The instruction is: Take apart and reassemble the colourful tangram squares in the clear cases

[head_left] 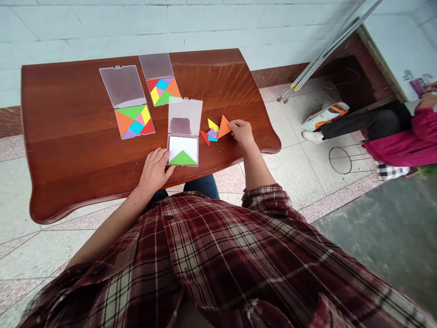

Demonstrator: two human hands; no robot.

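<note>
My left hand rests on the table with fingers spread, its fingertips touching the left edge of an open tangram case. A green triangle lies in that case's white tray, and its clear lid is folded back. My right hand pinches the corner of an orange triangle lying on the wood. Beside it sits a small pile of loose pieces, yellow, red, purple and blue.
Two more open cases with full colourful tangrams lie farther back on the brown wooden table. Another person's legs and shoes are on the floor at the right, near a metal stand.
</note>
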